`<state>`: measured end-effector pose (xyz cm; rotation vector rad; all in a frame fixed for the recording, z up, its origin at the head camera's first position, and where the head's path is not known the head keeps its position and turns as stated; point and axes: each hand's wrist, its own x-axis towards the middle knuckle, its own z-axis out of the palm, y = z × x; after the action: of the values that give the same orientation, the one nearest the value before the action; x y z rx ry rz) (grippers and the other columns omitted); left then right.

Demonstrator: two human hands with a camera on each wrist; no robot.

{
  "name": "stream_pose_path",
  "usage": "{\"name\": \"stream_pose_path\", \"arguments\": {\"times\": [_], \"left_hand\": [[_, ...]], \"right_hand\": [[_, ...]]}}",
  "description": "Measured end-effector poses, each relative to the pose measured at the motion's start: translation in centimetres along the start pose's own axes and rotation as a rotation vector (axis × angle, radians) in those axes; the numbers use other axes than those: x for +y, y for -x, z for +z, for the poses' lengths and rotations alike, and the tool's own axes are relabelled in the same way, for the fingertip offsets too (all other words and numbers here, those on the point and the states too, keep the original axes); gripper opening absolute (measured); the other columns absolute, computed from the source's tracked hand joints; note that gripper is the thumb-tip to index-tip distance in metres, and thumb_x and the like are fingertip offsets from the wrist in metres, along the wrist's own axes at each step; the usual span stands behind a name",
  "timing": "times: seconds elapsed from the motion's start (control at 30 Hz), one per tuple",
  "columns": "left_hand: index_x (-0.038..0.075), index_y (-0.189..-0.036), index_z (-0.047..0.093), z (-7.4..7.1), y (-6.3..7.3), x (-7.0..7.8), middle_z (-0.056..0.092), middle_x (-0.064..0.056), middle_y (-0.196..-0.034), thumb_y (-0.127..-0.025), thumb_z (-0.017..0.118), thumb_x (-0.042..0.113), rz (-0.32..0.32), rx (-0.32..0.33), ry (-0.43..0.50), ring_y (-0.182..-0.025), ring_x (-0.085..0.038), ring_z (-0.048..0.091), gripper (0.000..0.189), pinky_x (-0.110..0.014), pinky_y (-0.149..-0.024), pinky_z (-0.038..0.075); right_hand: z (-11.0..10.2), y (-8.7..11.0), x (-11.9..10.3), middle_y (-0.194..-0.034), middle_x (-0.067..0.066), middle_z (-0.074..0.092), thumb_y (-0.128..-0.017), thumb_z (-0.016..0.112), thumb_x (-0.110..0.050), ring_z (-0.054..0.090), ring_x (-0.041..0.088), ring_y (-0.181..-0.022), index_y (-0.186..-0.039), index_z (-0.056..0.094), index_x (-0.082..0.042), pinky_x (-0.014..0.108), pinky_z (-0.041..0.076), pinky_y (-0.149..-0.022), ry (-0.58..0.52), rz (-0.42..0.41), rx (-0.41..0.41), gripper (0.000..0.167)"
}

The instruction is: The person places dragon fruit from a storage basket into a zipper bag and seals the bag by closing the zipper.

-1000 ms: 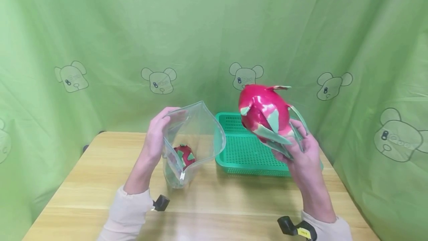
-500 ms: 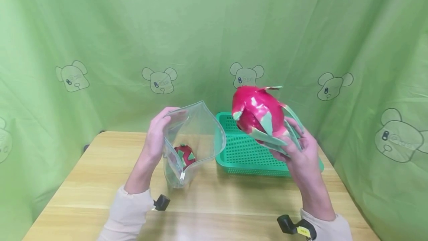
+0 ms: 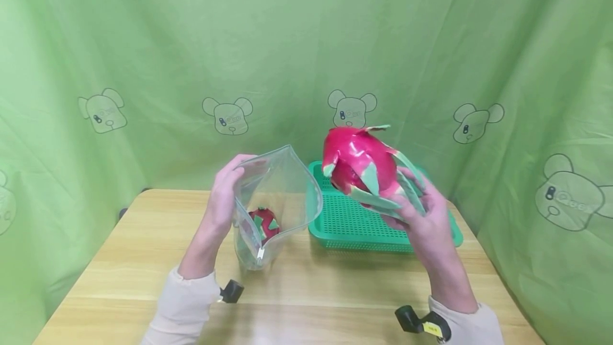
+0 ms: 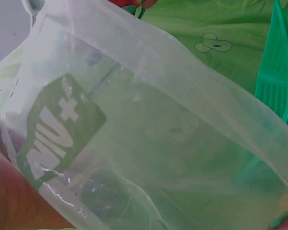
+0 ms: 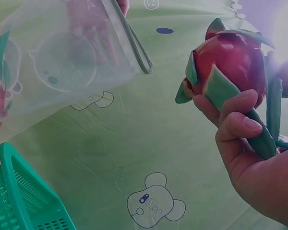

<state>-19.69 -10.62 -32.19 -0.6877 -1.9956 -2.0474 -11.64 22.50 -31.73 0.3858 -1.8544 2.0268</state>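
Observation:
My left hand [image 3: 222, 193] grips the left rim of a clear zip bag [image 3: 292, 188], whose mouth gapes toward the right and up. Low inside the bag lies a red dragon fruit [image 3: 269, 222] with green scales. A green printed label [image 4: 62, 124] shows on the bag in the left wrist view. My right hand [image 3: 426, 222] holds a second, glossy pink dragon fruit [image 3: 356, 158] by its leafy end, in the air right of the bag and apart from it. In the right wrist view the fingers [image 5: 242, 117] curl round its long green leaves.
A green plastic basket [image 3: 335, 243] stands on the wooden table [image 3: 311, 307] behind the right hand; what shows of its mesh floor is bare. Green curtains [image 3: 287, 41] with bear-head drawings enclose the table at the back and sides.
My right hand has carried the dragon fruit steadily left and slightly down, closer to the bag's mouth. The left hand, the bag and the fruit inside it have stayed in place.

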Motion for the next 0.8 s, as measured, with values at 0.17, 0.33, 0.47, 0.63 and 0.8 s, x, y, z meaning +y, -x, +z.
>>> {"name": "stream_pose_path", "arguments": {"times": [0.17, 0.33, 0.47, 0.63, 0.8], "left_hand": [[-0.001, -0.129, 0.062, 0.06, 0.04, 0.08, 0.064, -0.024, -0.130, -0.105, 0.028, 0.016, -0.006, 0.001, -0.009, -0.121, -0.028, 0.062, 0.044, -0.047, -0.113, 0.039], [-0.001, -0.128, 0.062, 0.08, 0.08, 0.07, 0.064, -0.023, -0.131, -0.105, 0.028, 0.015, -0.006, -0.001, -0.007, -0.122, -0.029, 0.061, 0.044, -0.048, -0.113, 0.039], [-0.001, -0.128, 0.062, 0.11, 0.08, 0.04, 0.065, -0.022, -0.130, -0.105, 0.028, 0.015, -0.011, 0.000, 0.001, -0.121, -0.028, 0.062, 0.044, -0.047, -0.113, 0.040], [-0.003, -0.128, 0.061, 0.12, 0.09, 0.04, 0.064, -0.023, -0.130, -0.105, 0.028, 0.014, -0.006, -0.001, 0.016, -0.121, -0.030, 0.061, 0.045, -0.047, -0.112, 0.040], [-0.004, -0.128, 0.061, 0.13, 0.07, 0.06, 0.064, -0.024, -0.130, -0.104, 0.028, 0.014, 0.000, -0.001, 0.023, -0.122, -0.032, 0.061, 0.045, -0.047, -0.112, 0.040]], "right_hand": [[0.12, -0.12, 0.11, -0.116, 0.016, 0.066, -0.097, 0.058, -0.003, 0.071, 0.019, -0.088, -0.138, 0.056, -0.007, 0.029, 0.062, -0.065, 0.023, -0.023, -0.023, 0.042], [0.19, -0.26, 0.15, -0.105, 0.015, 0.068, -0.097, 0.059, -0.002, 0.068, 0.017, -0.073, -0.135, 0.058, -0.007, 0.024, 0.056, -0.054, 0.016, -0.056, -0.064, 0.039], [0.19, -0.41, 0.14, -0.096, 0.012, 0.068, -0.097, 0.058, -0.001, 0.062, 0.015, -0.063, -0.135, 0.058, -0.005, 0.022, 0.050, -0.049, 0.025, -0.070, -0.117, 0.038], [0.20, -0.51, 0.28, -0.090, 0.009, 0.068, -0.098, 0.058, -0.001, 0.056, 0.014, -0.057, -0.136, 0.055, -0.003, 0.022, 0.045, -0.045, 0.048, -0.068, -0.154, 0.039], [0.18, -0.54, 0.36, -0.090, 0.009, 0.068, -0.097, 0.059, -0.002, 0.056, 0.016, -0.056, -0.136, 0.054, 0.000, 0.024, 0.045, -0.045, 0.068, -0.076, -0.156, 0.039]]}}
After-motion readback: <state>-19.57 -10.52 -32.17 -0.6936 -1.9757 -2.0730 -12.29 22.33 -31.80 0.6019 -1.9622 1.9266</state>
